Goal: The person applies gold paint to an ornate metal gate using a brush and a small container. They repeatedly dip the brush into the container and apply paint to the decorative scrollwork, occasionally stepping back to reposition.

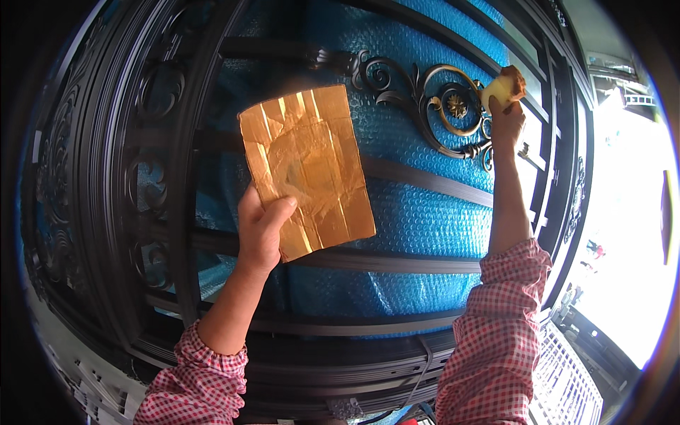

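Observation:
My left hand (262,227) grips a rectangular board (319,166) by its lower left edge, thumb on the front. The board looks like cardboard covered in shiny gold, with creases and a smeared patch in the middle. Up at the right, my right hand (508,126) pinches a pale yellow sponge (503,88) with a brownish-gold stained end. The sponge is by the right side of a black scroll ornament (425,113) with gold-tinted curls and a gold rosette (457,106). Whether sponge and metal touch, I cannot tell.
The ornament belongs to a large black metal gate (188,177) with bars and more scrollwork on its left. Blue bubble wrap (418,212) lies behind the bars. A white slatted rack (570,375) stands at lower right, and bright light comes in from the right.

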Action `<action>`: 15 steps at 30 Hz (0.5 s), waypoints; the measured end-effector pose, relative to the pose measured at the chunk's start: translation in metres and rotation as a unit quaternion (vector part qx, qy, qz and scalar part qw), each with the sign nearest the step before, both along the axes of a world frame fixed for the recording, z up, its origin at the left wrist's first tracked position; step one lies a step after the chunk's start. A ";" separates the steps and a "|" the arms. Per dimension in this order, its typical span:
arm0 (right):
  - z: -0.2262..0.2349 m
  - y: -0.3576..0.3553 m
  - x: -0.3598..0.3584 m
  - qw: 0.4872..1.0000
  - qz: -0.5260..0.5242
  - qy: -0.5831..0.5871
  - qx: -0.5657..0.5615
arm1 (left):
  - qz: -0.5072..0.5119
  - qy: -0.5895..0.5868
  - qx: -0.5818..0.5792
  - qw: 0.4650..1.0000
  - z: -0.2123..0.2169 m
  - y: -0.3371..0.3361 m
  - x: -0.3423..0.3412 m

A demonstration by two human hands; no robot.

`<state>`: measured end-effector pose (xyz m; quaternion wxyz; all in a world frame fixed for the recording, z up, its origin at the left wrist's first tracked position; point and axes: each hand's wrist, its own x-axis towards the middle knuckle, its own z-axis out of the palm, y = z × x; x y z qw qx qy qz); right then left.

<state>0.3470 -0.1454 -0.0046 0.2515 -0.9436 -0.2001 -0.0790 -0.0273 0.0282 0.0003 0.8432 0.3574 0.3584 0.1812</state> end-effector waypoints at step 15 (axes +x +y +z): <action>0.005 0.012 -0.005 0.999 0.016 -0.027 -0.018 | -0.001 0.003 0.008 1.000 -0.002 0.000 0.000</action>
